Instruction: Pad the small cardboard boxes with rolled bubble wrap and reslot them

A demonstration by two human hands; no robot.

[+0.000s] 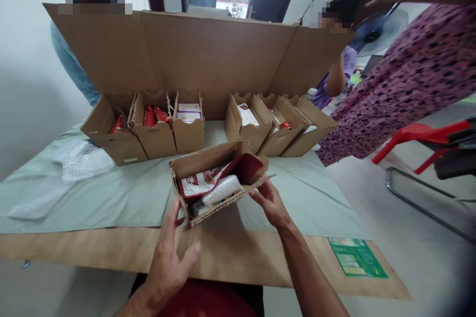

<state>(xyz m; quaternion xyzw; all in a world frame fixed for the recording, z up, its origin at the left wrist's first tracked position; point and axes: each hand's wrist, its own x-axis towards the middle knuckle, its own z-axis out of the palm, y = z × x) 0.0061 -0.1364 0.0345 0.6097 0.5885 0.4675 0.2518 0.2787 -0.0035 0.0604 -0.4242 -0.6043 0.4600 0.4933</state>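
Observation:
In front of me, tilted over the table, is a small open cardboard box (219, 208). Inside it lie a red-and-white printed packet (195, 183) and a bubble-wrapped item (223, 190); the rest of its contents is partly hidden. My right hand (273, 203) grips the box's near right corner, thumb on the near side. My left hand (171, 252) is at the near left corner, its fingertips against the cardboard and its thumb stretched well apart from it.
Behind stand cardboard bins with red packets (150, 116), white boxes (189, 113) and a white packet (247, 115), before a tall cardboard panel (215, 54). Bubble wrap (85, 161) lies left, a green printed sheet (357, 257) front right. Other people stand behind and at right, near a red chair (424, 133).

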